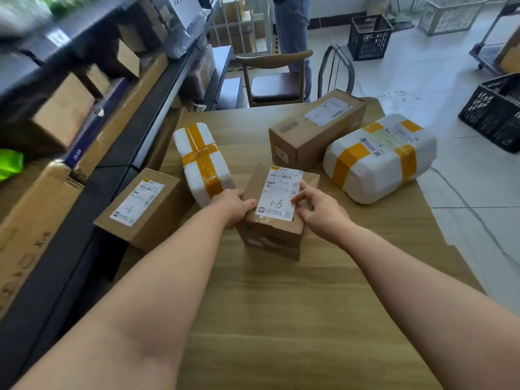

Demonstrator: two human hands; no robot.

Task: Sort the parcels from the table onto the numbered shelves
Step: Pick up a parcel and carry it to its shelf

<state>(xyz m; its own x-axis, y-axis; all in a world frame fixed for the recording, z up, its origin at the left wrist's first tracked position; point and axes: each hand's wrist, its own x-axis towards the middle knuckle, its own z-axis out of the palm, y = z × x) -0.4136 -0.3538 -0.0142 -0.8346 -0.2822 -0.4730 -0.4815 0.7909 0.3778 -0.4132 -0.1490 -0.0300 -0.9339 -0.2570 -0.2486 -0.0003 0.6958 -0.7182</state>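
Head view: the left hand (233, 206) clamps the near left edge of a small cardboard box (270, 235), thumb on top, probably to steady it. The right hand (319, 213) lays thumb and forefinger on the label (278, 192), likely to read its handwritten number; whether it grips cannot be told. The box sits on the counter (281, 305), with a white taped parcel (202, 161) just beside it and the shelves (126, 153) to the left.

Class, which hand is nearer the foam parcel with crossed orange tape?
Left. The left hand is beside the foam parcel; the right hand is farther right, on the small box.
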